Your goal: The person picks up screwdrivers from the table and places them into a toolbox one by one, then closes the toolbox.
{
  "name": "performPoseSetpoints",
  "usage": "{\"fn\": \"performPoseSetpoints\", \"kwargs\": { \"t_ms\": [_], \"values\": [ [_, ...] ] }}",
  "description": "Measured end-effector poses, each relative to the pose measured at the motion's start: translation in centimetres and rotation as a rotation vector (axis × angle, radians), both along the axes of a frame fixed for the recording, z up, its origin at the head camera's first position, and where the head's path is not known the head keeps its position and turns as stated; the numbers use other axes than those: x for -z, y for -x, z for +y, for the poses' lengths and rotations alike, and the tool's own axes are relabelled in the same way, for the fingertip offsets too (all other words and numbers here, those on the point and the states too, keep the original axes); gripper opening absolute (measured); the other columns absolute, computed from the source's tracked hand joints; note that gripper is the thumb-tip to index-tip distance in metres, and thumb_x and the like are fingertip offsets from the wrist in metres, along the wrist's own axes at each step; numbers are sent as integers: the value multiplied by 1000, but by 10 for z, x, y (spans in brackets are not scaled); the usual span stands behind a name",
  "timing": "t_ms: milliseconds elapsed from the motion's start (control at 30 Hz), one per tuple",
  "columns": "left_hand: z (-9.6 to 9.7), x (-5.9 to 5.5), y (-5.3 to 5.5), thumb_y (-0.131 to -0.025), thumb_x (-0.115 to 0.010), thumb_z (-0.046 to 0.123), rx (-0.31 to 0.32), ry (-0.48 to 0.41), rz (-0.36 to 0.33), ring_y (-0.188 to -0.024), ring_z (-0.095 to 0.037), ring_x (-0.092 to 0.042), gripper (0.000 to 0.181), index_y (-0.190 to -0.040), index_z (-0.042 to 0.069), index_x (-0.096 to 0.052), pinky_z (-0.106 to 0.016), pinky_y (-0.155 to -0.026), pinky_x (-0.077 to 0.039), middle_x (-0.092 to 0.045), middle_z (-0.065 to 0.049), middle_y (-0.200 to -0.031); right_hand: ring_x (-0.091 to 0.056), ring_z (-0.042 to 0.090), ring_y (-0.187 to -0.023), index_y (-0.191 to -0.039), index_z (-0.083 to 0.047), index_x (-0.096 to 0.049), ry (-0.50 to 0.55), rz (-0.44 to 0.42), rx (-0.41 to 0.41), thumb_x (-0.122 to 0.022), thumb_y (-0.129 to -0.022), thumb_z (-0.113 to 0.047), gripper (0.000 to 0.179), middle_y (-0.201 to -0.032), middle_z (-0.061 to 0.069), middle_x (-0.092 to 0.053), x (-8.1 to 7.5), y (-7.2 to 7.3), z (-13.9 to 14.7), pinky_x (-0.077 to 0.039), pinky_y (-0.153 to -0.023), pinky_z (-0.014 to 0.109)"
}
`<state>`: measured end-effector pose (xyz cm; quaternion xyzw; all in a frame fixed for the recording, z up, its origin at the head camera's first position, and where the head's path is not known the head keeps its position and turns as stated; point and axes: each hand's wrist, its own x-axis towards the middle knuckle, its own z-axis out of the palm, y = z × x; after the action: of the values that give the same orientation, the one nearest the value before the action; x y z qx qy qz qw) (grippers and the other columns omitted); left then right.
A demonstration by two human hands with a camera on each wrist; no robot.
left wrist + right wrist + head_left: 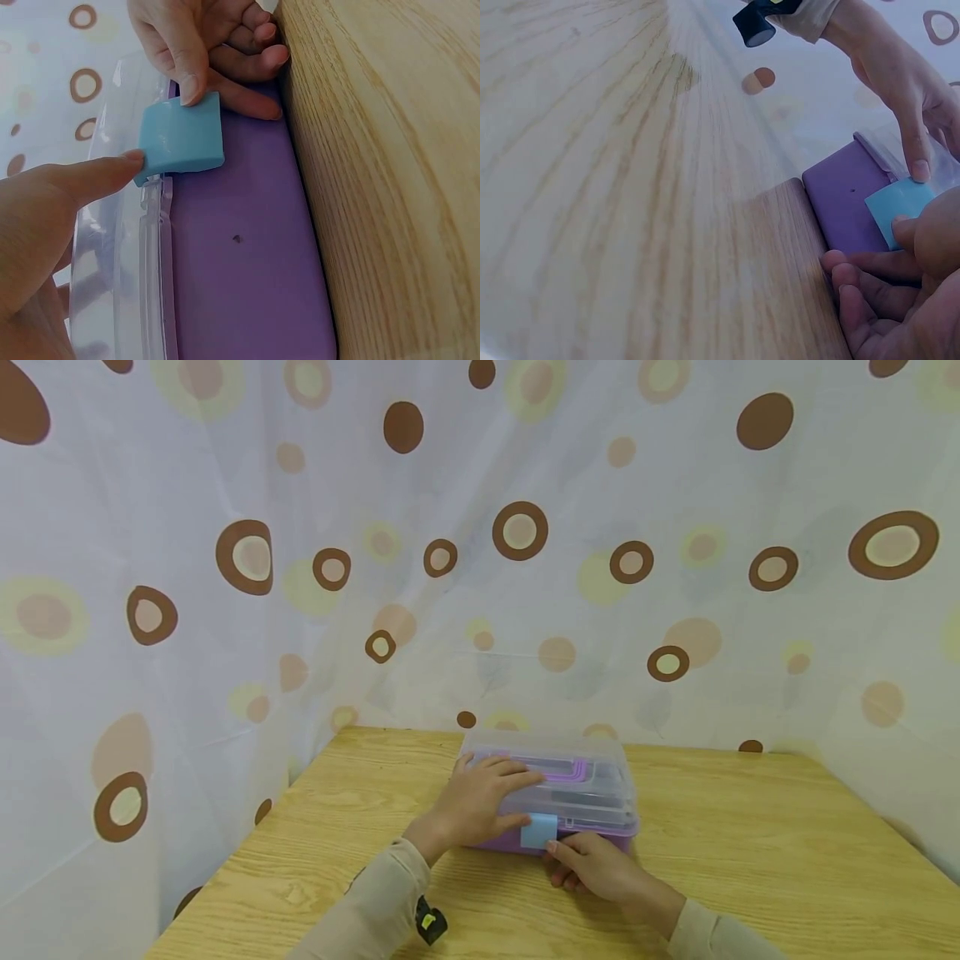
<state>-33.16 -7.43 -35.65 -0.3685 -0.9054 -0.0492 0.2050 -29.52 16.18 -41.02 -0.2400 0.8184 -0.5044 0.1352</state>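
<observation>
A storage box with a clear lid (600, 802) and a purple base (240, 277) sits on the wooden table. On its front is a light-blue latch (184, 135), its lower edge standing off the purple wall. My left hand (480, 797) rests over the lid with fingers spread, its thumb tip at the latch's upper edge. From the right, my right hand (603, 870) pinches the side of the latch, thumb on its outer face. The index finger lies along the purple front, and the other fingers curl near the tabletop.
Under the lid shows a purple handle (579, 770). The wooden tabletop (750, 860) extends to both sides of the box. A white curtain with brown and beige circles (450, 468) hangs behind and at the sides. A black strap piece (430, 922) hangs by the left sleeve.
</observation>
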Motion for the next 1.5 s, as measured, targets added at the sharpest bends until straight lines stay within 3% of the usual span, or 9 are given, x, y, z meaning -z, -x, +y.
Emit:
{"fn": "performPoseSetpoints", "kwargs": {
  "t_ms": [167, 467, 867, 1267, 1500],
  "values": [
    [-1, -2, 0, -92, -76, 50, 5, -1, 14, -138, -26, -49, 63, -149, 32, -57, -70, -110, -31, -59, 4, -145, -60, 16, -73, -112, 8, -69, 11, -46, 28, -48, -112, -26, 39, -85, 7, -69, -2, -1, -2, -50, -63, 23],
    [-1, -2, -2, -93, -75, 50, 7, -13, -12, -139, -26, -48, 63, -150, 32, -56, -70, -111, -29, -59, 4, -146, -56, 14, -68, -109, 9, -67, 20, -41, 16, -46, -112, -22, 38, -81, 7, -69, -1, -1, -3, -46, -58, 19],
    [-1, 1, 1, -91, -77, 49, 4, -2, -7, -139, -27, -48, 64, -149, 32, -57, -70, -111, -30, -59, 4, -145, -57, 13, -66, -99, 3, -71, -9, 5, 145, -49, -111, -19, 33, -76, 4, -70, 6, -4, -7, -46, -56, 20],
    [-1, 0, 0, -91, -76, 52, -4, 0, 12, -139, -27, -48, 65, -150, 32, -56, -69, -111, -30, -58, 4, -145, -62, 17, -72, -106, 5, -71, -28, 4, 112, -49, -111, -28, 40, -81, 4, -69, 3, -2, -6, -54, -64, 28],
    [-1, 0, 0, -92, -76, 50, 6, -13, 2, -140, -26, -47, 65, -150, 31, -56, -70, -112, -28, -58, 5, -147, -64, 19, -76, -101, 4, -72, -76, 16, 82, -55, -109, -27, 36, -84, 4, -72, -1, -1, -5, -57, -68, 35]
  ]
}}
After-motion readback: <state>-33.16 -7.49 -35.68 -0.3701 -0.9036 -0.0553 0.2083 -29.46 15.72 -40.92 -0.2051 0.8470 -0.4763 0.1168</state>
